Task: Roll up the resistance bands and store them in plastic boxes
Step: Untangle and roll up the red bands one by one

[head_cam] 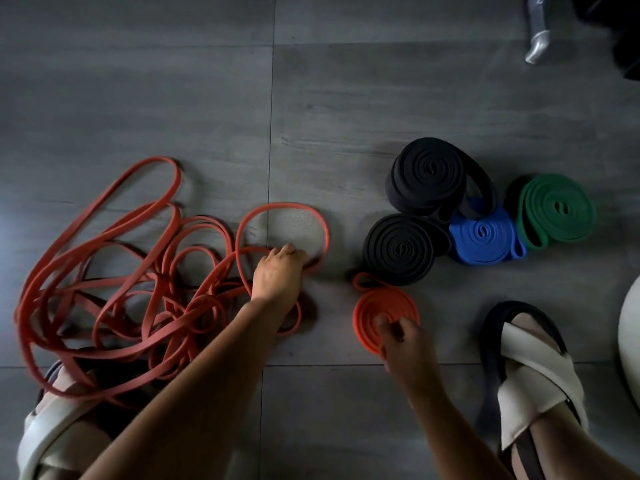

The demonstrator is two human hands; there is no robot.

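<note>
A tangle of thin red bands (114, 292) sprawls over the grey floor at the left. My left hand (278, 271) pinches one red strand where a loop (284, 230) crosses itself. My right hand (398, 336) holds a rolled red band (372, 313) flat on the floor, fingers on its near edge, a short tail curling off its top. Beyond it lie rolled bands: two black (427, 173) (398, 249), one blue (483, 237) and one green (554, 209). No plastic box is in view.
My sandalled feet rest at the bottom left (52, 424) and the right (526, 368). A white rounded object (632, 334) pokes in at the right edge. A silver object (538, 29) and dark items sit at the top right.
</note>
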